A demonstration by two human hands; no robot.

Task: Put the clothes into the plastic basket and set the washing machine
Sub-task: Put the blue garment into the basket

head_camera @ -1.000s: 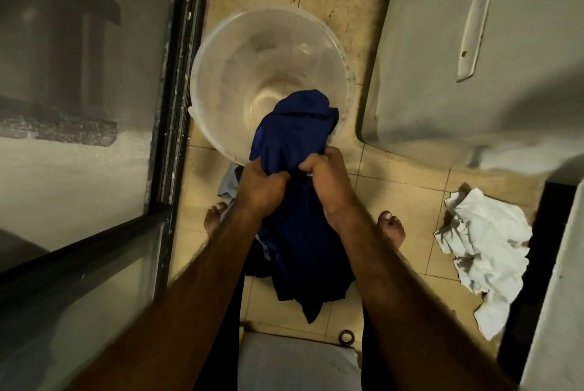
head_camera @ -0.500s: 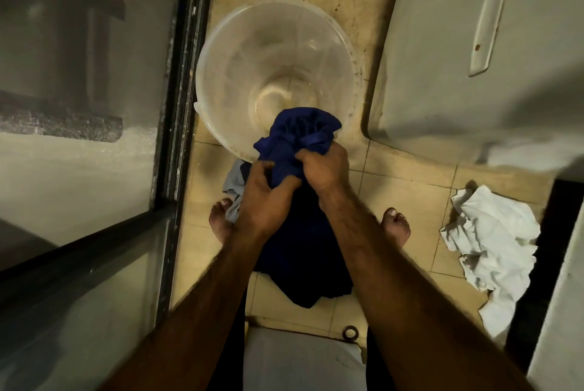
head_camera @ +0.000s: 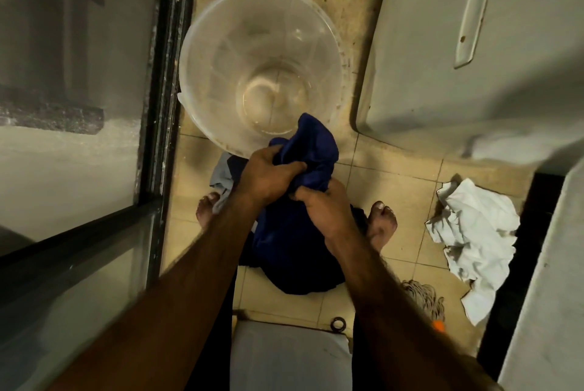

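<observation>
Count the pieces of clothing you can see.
3: a dark blue garment in the left hand and right hand, a pale grey garment beside it, a crumpled white cloth on the floor. Others may be hidden.

Basket point(head_camera: 208, 43) of clear glossy plastic, its wall scuffed and cloudy. Blue cloth point(head_camera: 313, 144) soft and matt; white cloth point(head_camera: 474, 232) crumpled, matt. Floor tiles point(head_camera: 395, 182) beige, dull-glazed, stained. Grey appliance point(head_camera: 426, 74) smooth, faint sheen, rust specks on its handle point(head_camera: 474, 11). Door glass point(head_camera: 79, 153) frosted; its dark frame point(head_camera: 167, 43) flecked white
</observation>
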